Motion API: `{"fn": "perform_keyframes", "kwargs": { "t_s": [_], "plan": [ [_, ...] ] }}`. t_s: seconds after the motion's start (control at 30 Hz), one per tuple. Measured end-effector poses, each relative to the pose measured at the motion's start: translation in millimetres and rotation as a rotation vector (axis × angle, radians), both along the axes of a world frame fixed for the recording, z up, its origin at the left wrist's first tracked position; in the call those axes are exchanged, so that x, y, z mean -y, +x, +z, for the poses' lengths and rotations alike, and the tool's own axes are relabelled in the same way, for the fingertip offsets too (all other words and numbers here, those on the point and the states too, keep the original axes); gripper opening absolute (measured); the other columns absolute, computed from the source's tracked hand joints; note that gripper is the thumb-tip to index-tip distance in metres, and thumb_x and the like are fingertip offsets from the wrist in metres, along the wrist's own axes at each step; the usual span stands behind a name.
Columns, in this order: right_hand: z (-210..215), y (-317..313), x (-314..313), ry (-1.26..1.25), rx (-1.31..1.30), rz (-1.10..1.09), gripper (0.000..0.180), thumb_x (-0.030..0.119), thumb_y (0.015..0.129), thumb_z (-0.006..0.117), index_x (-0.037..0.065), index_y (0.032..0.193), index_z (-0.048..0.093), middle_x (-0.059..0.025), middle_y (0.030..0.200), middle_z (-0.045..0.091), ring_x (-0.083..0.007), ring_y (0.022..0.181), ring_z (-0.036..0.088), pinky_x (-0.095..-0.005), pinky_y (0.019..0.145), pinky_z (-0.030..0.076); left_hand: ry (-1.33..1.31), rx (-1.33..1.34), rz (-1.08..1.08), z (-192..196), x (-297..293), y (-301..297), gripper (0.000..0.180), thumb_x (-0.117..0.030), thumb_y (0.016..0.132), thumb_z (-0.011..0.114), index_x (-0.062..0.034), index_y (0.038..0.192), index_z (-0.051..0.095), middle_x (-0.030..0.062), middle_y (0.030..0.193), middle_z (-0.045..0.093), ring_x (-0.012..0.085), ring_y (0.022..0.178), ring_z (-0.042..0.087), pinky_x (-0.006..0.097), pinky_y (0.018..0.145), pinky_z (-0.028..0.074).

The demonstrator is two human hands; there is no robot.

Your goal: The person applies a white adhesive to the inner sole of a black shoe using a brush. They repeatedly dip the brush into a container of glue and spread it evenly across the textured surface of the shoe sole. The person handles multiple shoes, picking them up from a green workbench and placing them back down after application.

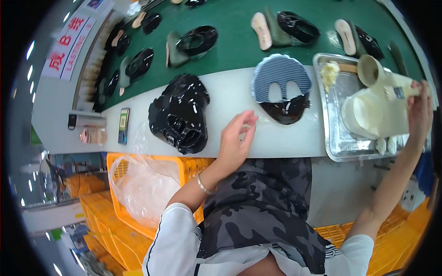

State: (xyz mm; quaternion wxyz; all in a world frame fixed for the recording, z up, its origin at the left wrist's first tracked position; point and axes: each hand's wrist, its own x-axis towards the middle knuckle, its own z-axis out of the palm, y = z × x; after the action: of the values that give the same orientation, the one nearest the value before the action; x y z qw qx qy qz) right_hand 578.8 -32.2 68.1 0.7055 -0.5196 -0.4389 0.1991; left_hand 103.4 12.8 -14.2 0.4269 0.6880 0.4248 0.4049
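Observation:
My left hand (pixel 237 140) hovers over the near edge of the white worktop, its fingers loosely bent and apart, with nothing in them. Just right of it lies a glossy black shoe upper (pixel 287 110), its blue-grey mesh lining turned outward. At the far right, my right hand (pixel 419 108) has its fingers closed at the end of a cream-coloured glue pot (pixel 366 112); exactly what they grip is hard to make out. The pot stands in a metal tray (pixel 329 131), beside a cream cup (pixel 369 70). To the left sits a pile of shiny black uppers (pixel 179 115).
Beyond the worktop (pixel 230 92), a green belt (pixel 230 50) carries insoles, green lasts and black uppers. A phone (pixel 123 126) and bottles (pixel 94 135) are at the left. Below stands an orange crate (pixel 189 168) holding a clear plastic bag (pixel 147 188).

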Motion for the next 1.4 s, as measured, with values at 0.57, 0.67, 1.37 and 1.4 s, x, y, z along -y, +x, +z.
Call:
{"fn": "perform_keyframes", "kwargs": {
  "t_s": [0.57, 0.67, 1.37, 1.4],
  "plan": [
    [23.9, -50.3, -6.8, 0.014, 0.021, 0.053, 0.020, 0.021, 0.092, 0.049, 0.005, 0.105, 0.048, -0.0073, 0.087, 0.057, -0.0057, 0.057, 0.047, -0.0169, 0.051, 0.039, 0.562, -0.849, 0.394, 28.6, 12.9, -117.4, 0.022, 0.000, 0.071, 0.061, 0.0013, 0.092, 0.056, 0.0153, 0.094, 0.049, 0.0322, 0.090, 0.046, 0.038, 0.080, 0.038],
    [21.2, -53.7, -7.8, 0.034, 0.033, 0.024, 0.020, 0.022, 0.092, 0.049, 0.006, 0.104, 0.048, -0.0082, 0.087, 0.058, -0.0060, 0.055, 0.049, -0.0176, 0.049, 0.040, 0.679, -0.851, 0.479, 37.9, 27.9, -132.2, 0.024, 0.002, 0.075, 0.056, 0.0009, 0.099, 0.054, 0.0173, 0.097, 0.049, 0.0313, 0.090, 0.048, 0.038, 0.079, 0.039],
    [-38.7, -146.9, 42.0, -0.100, 0.653, -0.138, 0.010, 0.001, 0.080, 0.058, 0.002, 0.089, 0.055, -0.0085, 0.083, 0.063, -0.0213, 0.072, 0.062, -0.0288, 0.061, 0.049, -0.848, 0.442, -0.660, 62.3, -20.0, 46.8, 0.023, -0.003, 0.086, 0.035, 0.0021, 0.108, 0.038, 0.0072, 0.049, 0.035, 0.0153, 0.036, 0.033, 0.028, 0.035, 0.032],
    [-38.0, -147.1, 42.0, -0.066, 0.568, -0.145, 0.008, 0.003, 0.081, 0.057, 0.002, 0.088, 0.053, -0.0077, 0.080, 0.062, -0.0209, 0.068, 0.062, -0.0291, 0.057, 0.049, -0.872, 0.392, -0.745, 57.3, -23.3, 51.3, 0.033, -0.006, 0.087, 0.034, 0.0051, 0.118, 0.036, 0.0078, 0.047, 0.035, 0.0156, 0.035, 0.033, 0.028, 0.035, 0.031]
  ]
}}
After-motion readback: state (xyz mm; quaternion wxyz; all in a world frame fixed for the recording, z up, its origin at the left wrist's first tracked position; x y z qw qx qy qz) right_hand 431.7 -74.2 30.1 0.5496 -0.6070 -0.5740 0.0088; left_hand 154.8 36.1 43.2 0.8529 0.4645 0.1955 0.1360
